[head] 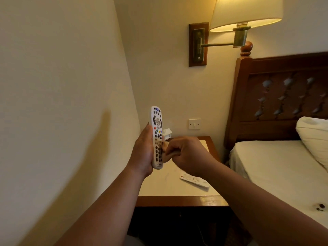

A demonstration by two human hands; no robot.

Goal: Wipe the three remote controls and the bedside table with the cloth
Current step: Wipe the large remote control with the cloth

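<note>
My left hand (143, 153) grips a white remote control (156, 121) upright above the bedside table (177, 189), buttons facing me. My right hand (188, 153) is curled round a small bunched tan cloth (165, 148) and presses it against the lower buttons of that remote. A second white remote (195, 181) lies flat on the table's pale top, partly hidden by my right wrist. No third remote is visible.
A white tissue box (167, 134) stands at the table's back left, against the wall. A bed (276, 167) with a pillow (314, 137) and dark wooden headboard (284, 96) is to the right. A lit wall lamp (245, 13) hangs above.
</note>
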